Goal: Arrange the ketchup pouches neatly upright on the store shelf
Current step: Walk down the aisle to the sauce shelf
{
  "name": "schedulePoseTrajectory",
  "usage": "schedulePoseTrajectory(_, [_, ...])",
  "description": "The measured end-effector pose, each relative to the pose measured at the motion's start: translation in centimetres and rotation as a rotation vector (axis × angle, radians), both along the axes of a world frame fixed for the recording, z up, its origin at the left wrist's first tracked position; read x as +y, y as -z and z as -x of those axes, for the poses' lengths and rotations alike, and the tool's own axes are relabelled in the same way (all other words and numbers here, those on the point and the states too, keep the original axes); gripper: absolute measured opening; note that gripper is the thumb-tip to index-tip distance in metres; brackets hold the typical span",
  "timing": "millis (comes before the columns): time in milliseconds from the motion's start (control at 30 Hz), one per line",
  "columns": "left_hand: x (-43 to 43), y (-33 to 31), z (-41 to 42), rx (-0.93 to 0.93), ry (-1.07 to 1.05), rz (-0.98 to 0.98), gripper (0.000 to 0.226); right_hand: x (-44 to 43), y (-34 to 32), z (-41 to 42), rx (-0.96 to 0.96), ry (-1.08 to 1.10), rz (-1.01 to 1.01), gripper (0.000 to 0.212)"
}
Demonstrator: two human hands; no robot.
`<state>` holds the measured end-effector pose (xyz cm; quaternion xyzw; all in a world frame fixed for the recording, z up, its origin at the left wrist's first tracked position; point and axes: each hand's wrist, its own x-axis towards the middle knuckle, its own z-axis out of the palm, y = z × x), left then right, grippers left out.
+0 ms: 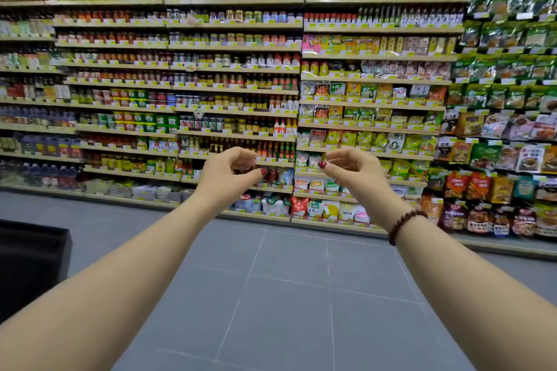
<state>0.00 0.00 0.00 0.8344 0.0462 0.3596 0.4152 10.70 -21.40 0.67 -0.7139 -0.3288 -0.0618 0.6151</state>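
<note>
The person stands back in the aisle, well apart from the store shelf (pixel 235 214), with both bare arms stretched forward over the grey tiled floor (pixel 289 280). The left hand (pixel 229 170) is loosely curled, thumb and fingers bent toward each other with a gap between them and nothing in the gap; the right hand (pixel 351 167), with a dark beaded bracelet (pixel 405 224) at its wrist, is cupped the same way and also holds nothing. Neither hand touches any product. The likeliest ketchup pouches (pixel 272 175) are the red-and-white soft packs on a low shelf seen between the two hands, with more red pouches (pixel 298 206) on the bottom shelf just below; at this range the print is too small to confirm that they are ketchup. Those on the bottom shelf look slumped and uneven, leaning against neighbouring white bags rather than standing in a row, though blur makes the tilt of any single pouch hard to tell. Around them the shelves carry rows of sauce bottles (pixel 275 150) above and yellow and green seasoning packets (pixel 370 141) to the right. In my judgement the task has hardly begun: no pouch is in hand, none is visibly straightened, and the whole job is left, namely closing in on the low shelves, taking up the leaning pouches and setting them upright in an even line.
</note>
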Motion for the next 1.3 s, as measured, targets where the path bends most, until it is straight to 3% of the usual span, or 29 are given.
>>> schedulePoseTrajectory(400, [7.6, 9.5, -4.3, 0.103, -0.033, 0.262, 0.022, 9.6, 9.6, -4.1, 0.195, -0.053, 0.039, 0.014])
schedulePoseTrajectory(700, [10.0, 18.0, -14.4, 0.243, -0.093, 0.464, 0.026, 13.5, 18.3, -14.2, 0.377, -0.062, 0.091, 0.011])
schedulePoseTrajectory(1300, [19.3, 20.1, -40.8, 0.333, -0.178, 0.553, 0.025, 22.7, 22.2, -41.3, 0.540, -0.047, 0.094, 0.019])
